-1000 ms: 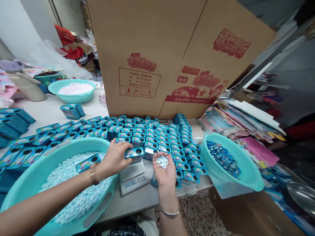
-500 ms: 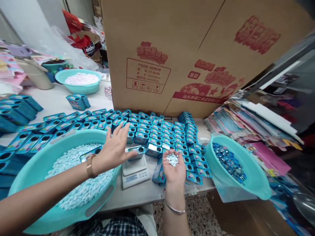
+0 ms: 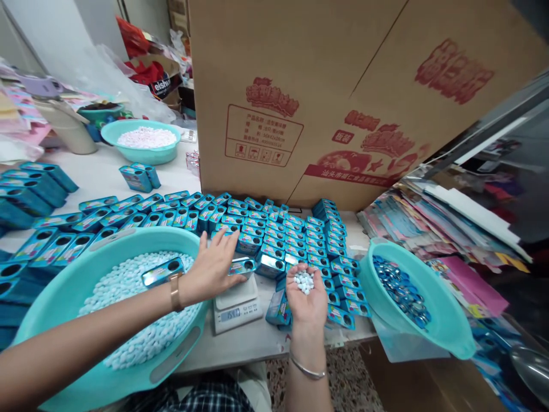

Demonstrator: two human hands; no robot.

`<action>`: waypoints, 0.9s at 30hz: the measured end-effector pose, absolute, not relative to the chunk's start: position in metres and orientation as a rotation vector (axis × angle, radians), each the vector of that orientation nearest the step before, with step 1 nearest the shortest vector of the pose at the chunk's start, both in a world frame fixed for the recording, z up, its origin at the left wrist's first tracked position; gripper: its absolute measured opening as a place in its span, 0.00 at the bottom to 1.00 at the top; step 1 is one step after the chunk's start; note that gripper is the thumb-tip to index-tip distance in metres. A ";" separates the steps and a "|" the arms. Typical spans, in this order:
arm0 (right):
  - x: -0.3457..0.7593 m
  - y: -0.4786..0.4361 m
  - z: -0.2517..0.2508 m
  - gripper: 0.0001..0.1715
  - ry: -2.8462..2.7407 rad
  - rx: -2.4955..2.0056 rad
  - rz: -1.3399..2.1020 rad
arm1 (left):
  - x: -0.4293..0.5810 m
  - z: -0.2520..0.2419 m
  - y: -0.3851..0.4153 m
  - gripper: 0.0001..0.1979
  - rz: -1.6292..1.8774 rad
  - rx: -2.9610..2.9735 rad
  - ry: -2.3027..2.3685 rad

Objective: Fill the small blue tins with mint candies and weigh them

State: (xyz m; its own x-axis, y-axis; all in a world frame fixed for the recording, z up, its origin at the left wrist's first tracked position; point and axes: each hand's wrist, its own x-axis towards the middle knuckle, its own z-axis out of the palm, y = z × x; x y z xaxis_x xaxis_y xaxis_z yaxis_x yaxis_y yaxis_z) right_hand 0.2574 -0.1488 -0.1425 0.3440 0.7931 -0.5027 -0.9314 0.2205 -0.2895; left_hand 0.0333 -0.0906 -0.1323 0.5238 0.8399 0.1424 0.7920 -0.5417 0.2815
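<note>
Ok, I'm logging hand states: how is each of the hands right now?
Left hand: open, spread, at the blue tin on the scale; contact can't be told.
Right hand: open, cupped upward, holding pale pellets.

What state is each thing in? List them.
Left hand: open, fingers spread
Right hand: cupped palm-up, holding pale candies
Digital scale: display on
Blue tin on scale: hole uncovered
Left basin: part-filled with pale blue candies
Right basin: part-filled with shiny blue pieces
Rear basin: holding whitish candies
</note>
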 end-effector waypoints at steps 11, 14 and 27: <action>0.250 -0.147 -0.133 0.17 0.320 -0.594 1.218 | 0.048 -0.149 -0.090 0.48 0.263 2.589 1.386; 0.248 -0.145 -0.134 0.17 0.330 -0.594 1.224 | 0.048 -0.151 -0.089 0.47 0.272 2.580 1.370; 0.231 -0.135 -0.140 0.08 0.290 -0.701 1.323 | 0.002 -0.104 -0.090 0.20 0.711 2.289 1.275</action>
